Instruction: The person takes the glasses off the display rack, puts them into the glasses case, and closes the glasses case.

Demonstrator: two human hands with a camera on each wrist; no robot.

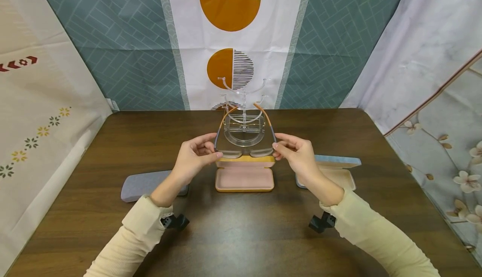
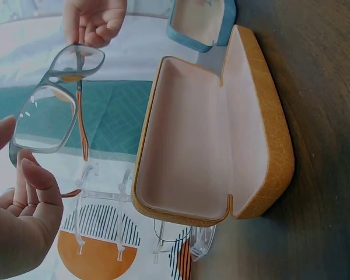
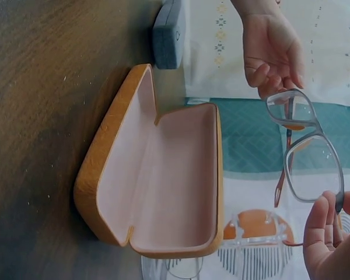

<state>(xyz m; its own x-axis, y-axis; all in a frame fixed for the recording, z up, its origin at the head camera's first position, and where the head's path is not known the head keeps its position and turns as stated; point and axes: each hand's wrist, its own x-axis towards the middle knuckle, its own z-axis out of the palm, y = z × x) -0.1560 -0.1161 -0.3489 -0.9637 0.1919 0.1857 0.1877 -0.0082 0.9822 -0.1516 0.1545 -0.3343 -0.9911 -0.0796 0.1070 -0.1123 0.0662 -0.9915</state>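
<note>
Above the open yellow-orange glasses case [image 1: 244,185], both hands hold a pair of eyeglasses [image 3: 315,169] with grey rims and orange-brown temple tips. My left hand [image 1: 193,155] pinches the left end of the frame, near the hinge. At the opposite end, my right hand [image 1: 295,153] pinches the other hinge area between thumb and fingers. The temples are unfolded and point away toward the clear display stand [image 1: 244,144]. The case has a pink lining, with nothing inside it in the wrist views.
A closed grey-blue glasses case [image 1: 144,183] lies at the left, partly behind the left forearm. An open blue case [image 1: 339,161] with a cream lining stands at the right, partly covered by the right arm. Thin wire-rimmed glasses [image 2: 174,240] sit low on the stand.
</note>
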